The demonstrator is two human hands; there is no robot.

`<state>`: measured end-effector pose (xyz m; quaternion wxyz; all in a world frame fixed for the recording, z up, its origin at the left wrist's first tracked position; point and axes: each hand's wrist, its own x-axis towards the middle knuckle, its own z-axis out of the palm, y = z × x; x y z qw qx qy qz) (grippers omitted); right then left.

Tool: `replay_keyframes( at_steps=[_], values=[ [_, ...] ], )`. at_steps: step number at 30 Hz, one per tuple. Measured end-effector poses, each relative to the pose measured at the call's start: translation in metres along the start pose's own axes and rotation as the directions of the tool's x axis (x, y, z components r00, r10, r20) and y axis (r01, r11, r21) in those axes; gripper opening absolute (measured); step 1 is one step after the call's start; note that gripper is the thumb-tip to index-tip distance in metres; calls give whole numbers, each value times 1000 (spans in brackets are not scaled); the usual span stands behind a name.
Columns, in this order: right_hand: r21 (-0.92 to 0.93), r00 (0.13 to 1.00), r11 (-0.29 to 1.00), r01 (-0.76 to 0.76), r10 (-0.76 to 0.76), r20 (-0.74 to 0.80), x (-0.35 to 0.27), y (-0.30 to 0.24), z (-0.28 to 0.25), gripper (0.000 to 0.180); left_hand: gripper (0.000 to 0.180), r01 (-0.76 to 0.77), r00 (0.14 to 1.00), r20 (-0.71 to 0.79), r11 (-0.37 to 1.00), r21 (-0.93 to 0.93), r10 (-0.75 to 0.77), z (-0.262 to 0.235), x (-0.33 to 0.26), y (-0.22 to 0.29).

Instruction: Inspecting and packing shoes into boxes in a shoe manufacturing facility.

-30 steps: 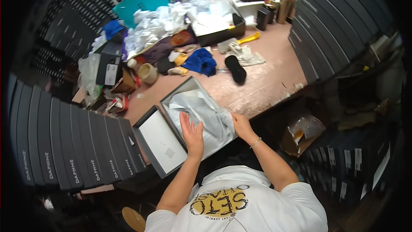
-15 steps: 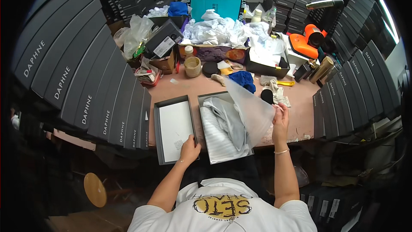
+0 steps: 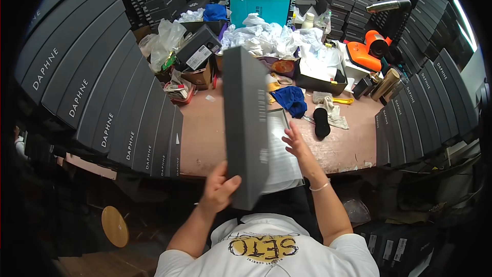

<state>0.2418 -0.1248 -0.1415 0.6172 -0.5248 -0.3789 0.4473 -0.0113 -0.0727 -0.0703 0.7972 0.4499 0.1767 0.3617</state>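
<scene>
My left hand (image 3: 218, 190) grips the lower edge of a dark grey shoe box lid (image 3: 246, 128), which is raised and tipped up on its side. Behind the lid, at the table's front edge, lies the open box bottom (image 3: 280, 111), partly hidden. White wrapping sheet (image 3: 283, 159) covers what shows of its inside. Over the right part of the box hovers my right hand (image 3: 302, 149), fingers spread and nothing in them. Right of that hand, a black oval pad (image 3: 321, 123) rests on the table.
Stacked dark shoe boxes stand left (image 3: 110, 107) and right (image 3: 425, 107). Behind the box lie a blue cloth (image 3: 290, 101), a white rag (image 3: 335, 114) and a yellow-handled brush (image 3: 342, 101). Crumpled white paper (image 3: 261, 36) fills a carton at the back. An orange tool (image 3: 366, 54) stands back right.
My left hand has lifted the lid from the table and tipped it upright, rightward over the box. My right hand has let go of the translucent sheet and moved left.
</scene>
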Motion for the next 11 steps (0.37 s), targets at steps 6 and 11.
replay_keyframes(
  at_steps=[6,11],
  values=[
    [-671,970,706,-226,99,-222,-18,59,-89,69,74,-200,980,183,351,915,81,-39,40,-127],
    [-675,930,641,-366,282,-237,27,55,-48,66,57,119,979,-194,938,326,-57,-44,53,-141]
  ],
)
